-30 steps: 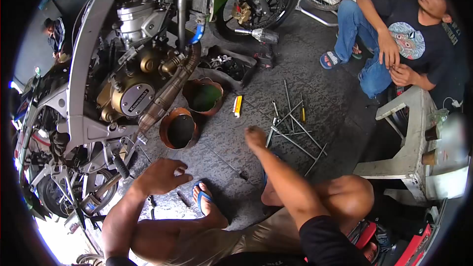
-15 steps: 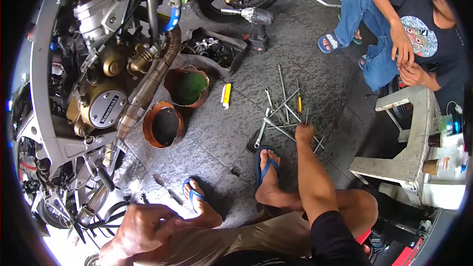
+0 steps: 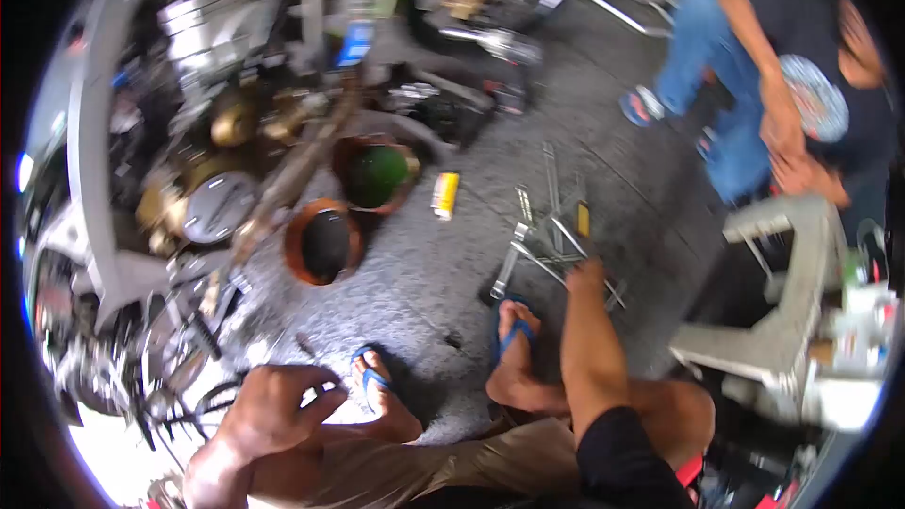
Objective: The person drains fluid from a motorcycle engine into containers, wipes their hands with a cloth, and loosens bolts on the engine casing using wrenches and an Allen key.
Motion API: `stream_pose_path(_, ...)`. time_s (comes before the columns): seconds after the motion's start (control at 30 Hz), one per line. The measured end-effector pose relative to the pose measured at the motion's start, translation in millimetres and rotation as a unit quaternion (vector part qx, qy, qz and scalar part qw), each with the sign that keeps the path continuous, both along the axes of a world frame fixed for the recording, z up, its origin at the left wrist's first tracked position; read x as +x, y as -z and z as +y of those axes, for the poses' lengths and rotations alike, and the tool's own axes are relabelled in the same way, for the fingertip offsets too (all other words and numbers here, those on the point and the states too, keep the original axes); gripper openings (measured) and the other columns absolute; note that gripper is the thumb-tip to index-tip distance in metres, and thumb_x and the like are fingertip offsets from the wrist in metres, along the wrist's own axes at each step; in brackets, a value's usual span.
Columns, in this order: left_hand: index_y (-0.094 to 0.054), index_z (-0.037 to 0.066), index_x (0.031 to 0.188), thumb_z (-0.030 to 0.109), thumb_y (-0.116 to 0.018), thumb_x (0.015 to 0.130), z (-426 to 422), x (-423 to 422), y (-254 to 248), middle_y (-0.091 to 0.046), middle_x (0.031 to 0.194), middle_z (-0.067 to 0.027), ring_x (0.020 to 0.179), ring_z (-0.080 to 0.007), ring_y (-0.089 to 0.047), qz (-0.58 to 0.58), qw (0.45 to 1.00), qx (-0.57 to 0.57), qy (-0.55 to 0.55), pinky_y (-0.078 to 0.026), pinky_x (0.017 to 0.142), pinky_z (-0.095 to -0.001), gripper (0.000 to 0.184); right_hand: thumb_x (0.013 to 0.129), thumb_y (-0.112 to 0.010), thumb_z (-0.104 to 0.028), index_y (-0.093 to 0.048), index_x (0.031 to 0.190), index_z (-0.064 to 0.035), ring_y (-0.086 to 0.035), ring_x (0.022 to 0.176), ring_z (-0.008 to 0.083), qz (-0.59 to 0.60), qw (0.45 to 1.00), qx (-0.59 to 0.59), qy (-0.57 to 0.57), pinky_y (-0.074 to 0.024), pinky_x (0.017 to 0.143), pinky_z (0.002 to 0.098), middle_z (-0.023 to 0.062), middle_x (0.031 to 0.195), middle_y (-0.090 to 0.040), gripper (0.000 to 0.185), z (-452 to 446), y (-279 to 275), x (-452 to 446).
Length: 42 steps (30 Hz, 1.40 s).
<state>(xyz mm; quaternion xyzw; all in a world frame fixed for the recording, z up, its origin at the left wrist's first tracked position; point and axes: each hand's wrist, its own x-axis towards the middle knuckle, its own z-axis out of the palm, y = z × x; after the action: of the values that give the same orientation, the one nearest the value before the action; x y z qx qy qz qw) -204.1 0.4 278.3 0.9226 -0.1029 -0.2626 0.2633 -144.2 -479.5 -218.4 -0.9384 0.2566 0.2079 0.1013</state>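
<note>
My left hand (image 3: 278,407) is over my left knee, fingers bent, with a gap between thumb and forefinger. Nothing shows in that gap. My right hand (image 3: 585,274) reaches down to a loose heap of hand tools on the floor, its fingers closed at the near side. What it grips is hidden and blurred. Around it lie a wrench (image 3: 506,270), a long metal rod (image 3: 551,170) and a screwdriver with a yellow handle (image 3: 583,219). A yellow and white box (image 3: 445,196) sits further left.
A partly stripped motorcycle (image 3: 222,203) fills the left. Beside it stand two rusty-rimmed pots (image 3: 323,280) (image 3: 377,210), a parts tray (image 3: 448,127) and a power tool (image 3: 509,85). Someone in jeans (image 3: 731,155) sits at the right behind a white stool (image 3: 811,254).
The view has shifted and blurred. My left hand has lifted slightly, its thumb and forefinger moving apart. The right hand stays by the tools, slightly lower.
</note>
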Motion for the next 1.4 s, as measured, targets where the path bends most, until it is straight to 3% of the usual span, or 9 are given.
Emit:
stream_pose_path(0.07, -0.07, 0.005, 0.092, 0.028, -0.063, 0.088, 11.9, -1.7, 5.4, -0.068, 0.077, -0.0148, 0.067, -0.0328, -0.066, -0.025, 0.999, -0.009, 0.025, -0.052, 0.06, -0.0409, 0.024, 0.089, -0.056, -0.021, -0.045, 0.134, -0.0033, -0.046, 0.128, 0.0244, -0.036, 0.953, 0.26, 0.153, -0.0393, 0.104, 0.0395, 0.0155, 0.138, -0.048, 0.05, -19.1, 57.3, 0.3)
stream_pose_path(0.13, -0.069, 0.006, 0.094, 0.032, -0.06, 0.09, 17.1, 0.4, 4.5, -0.068, 0.075, -0.0154, 0.069, -0.0339, -0.066, -0.03, 0.999, -0.019, 0.038, -0.052, 0.061, -0.0431, 0.028, 0.087, -0.052, -0.02, -0.058, 0.095, -0.0094, -0.055, 0.064, 0.0221, -0.271, 0.528, 0.492, 0.636, -0.047, 0.064, 0.0332, 0.0047, 0.076, -0.057, 0.014, 15.4, -48.3, 25.9)
stream_pose_path(0.37, -0.067, -0.001, 0.101, 0.026, -0.065, 0.087, 16.1, 7.4, 21.4, -0.069, 0.086, -0.0178, 0.073, -0.0317, -0.068, -0.05, 0.997, -0.046, 0.019, -0.054, 0.067, -0.0389, 0.031, 0.089, -0.058, -0.031, -0.047, 0.076, -0.0139, -0.029, 0.041, 0.0078, -0.367, 0.347, 0.716, 0.482, -0.0271, 0.039, 0.0224, -0.0036, 0.056, -0.037, 0.024, 102.8, -199.0, 69.4)
stream_pose_path(0.43, -0.059, -0.004, 0.115, 0.027, -0.071, 0.083, 13.2, 14.2, 30.4, -0.065, 0.104, -0.0221, 0.09, -0.0327, -0.065, -0.178, 0.981, -0.072, 0.004, -0.053, 0.077, -0.0396, 0.046, 0.089, -0.062, -0.035, -0.049, 0.078, -0.0142, -0.032, 0.042, 0.006, -0.36, 0.405, 0.719, 0.436, -0.027, 0.036, 0.0202, -0.0041, 0.058, -0.039, 0.027, 149.7, -229.9, 72.9)
stream_pose_path(0.63, -0.058, -0.004, 0.115, 0.029, -0.068, 0.088, 7.4, 36.7, 43.9, -0.065, 0.094, -0.0141, 0.088, -0.0247, -0.063, -0.46, 0.878, -0.059, -0.121, -0.051, 0.08, -0.0356, 0.043, 0.091, -0.062, -0.039, -0.051, 0.077, -0.0098, -0.038, 0.044, 0.005, -0.337, 0.559, 0.736, 0.177, -0.0276, 0.038, 0.0209, -0.0046, 0.059, -0.042, 0.035, 311.2, -342.1, 22.6)
stream_pose_path(0.7, -0.061, -0.003, 0.106, 0.028, -0.06, 0.094, 21.3, 29.6, 26.4, -0.062, 0.083, -0.0064, 0.08, -0.0157, -0.061, -0.166, 0.953, -0.179, -0.18, -0.05, 0.074, -0.0318, 0.033, 0.093, -0.059, -0.041, -0.051, 0.076, -0.0095, -0.037, 0.045, 0.0044, -0.314, 0.544, 0.769, 0.117, -0.0275, 0.039, 0.0215, -0.0054, 0.058, -0.041, 0.036, 336.0, -361.9, 10.6)
stream_pose_path(0.83, -0.063, -0.001, 0.094, 0.019, -0.059, 0.093, 40.8, 14.7, 12.7, -0.058, 0.071, -0.0016, 0.062, -0.0096, -0.055, 0.003, 0.92, -0.303, -0.25, -0.045, 0.058, -0.0251, 0.02, 0.095, -0.059, -0.035, -0.051, 0.074, -0.0104, -0.035, 0.041, 0.0036, -0.323, 0.554, 0.766, 0.038, -0.026, 0.037, 0.021, -0.0056, 0.056, -0.04, 0.033, 358.1, -363.5, 17.0)
stream_pose_path(1.17, -0.066, -0.003, 0.092, 0.017, -0.066, 0.084, 97.0, -14.2, 8.2, -0.05, 0.058, 0.0033, 0.047, -0.0054, -0.043, -0.145, 0.863, -0.222, -0.429, -0.034, 0.042, -0.0229, 0.021, 0.094, -0.06, -0.022, -0.063, 0.096, -0.0032, -0.055, 0.053, 0.0067, -0.236, 0.631, 0.737, 0.066, -0.0435, 0.041, 0.0223, -0.0011, 0.063, -0.051, 0.019, 319.2, -369.3, 64.2)
stream_pose_path(1.4, -0.066, -0.004, 0.087, 0.015, -0.067, 0.083, 95.9, -21.1, -5.5, -0.047, 0.054, 0.0039, 0.044, -0.0048, -0.04, -0.186, 0.852, -0.17, -0.459, -0.031, 0.041, -0.023, 0.02, 0.088, -0.058, -0.022, -0.067, 0.089, 0.0028, -0.066, 0.076, 0.0327, -0.416, 0.718, 0.552, -0.086, -0.0516, 0.073, 0.0392, 0.0202, 0.082, -0.068, 0.026, 340.5, -358.7, 122.0)
